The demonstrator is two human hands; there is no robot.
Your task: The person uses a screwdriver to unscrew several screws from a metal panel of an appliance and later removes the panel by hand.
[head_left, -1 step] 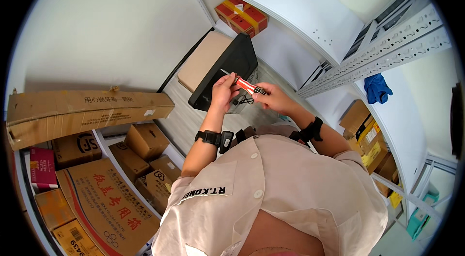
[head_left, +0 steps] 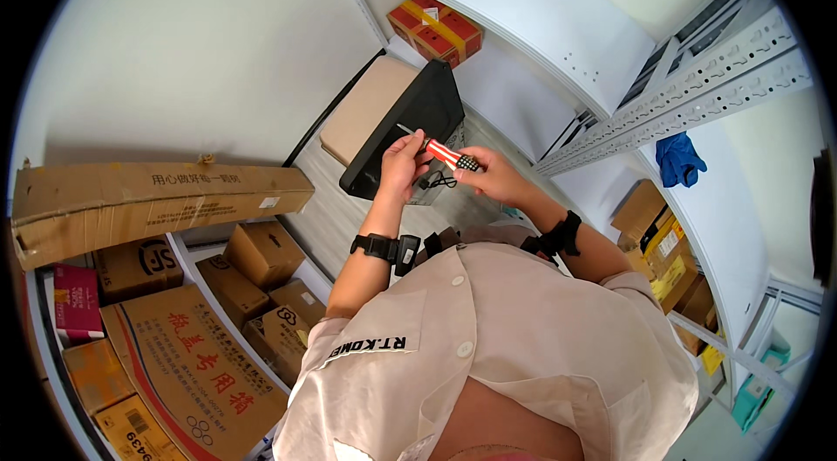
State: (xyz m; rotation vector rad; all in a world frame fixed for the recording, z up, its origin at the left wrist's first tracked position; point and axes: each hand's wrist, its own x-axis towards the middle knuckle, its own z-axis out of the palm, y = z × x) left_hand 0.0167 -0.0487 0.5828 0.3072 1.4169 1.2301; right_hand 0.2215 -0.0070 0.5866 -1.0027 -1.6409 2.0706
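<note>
Between my two hands is a screwdriver (head_left: 443,152) with a red and white striped handle and a black, white-dotted end. Its thin metal shaft points up and to the left. The fingers of my left hand (head_left: 401,168) are closed in a pinch near where the shaft meets the handle. My right hand (head_left: 499,179) grips the dotted end of the handle. Just below the screwdriver, a thin black looped cord (head_left: 441,180) shows between the hands; what it belongs to is hidden.
Beyond my hands stands a black bin (head_left: 440,99) with a beige panel (head_left: 366,104). A long carton (head_left: 166,199) lies across the left shelf, above several cardboard boxes (head_left: 196,365). A red box (head_left: 434,30) sits on the far shelf. Blue gloves (head_left: 678,159) hang at the right rack (head_left: 680,82).
</note>
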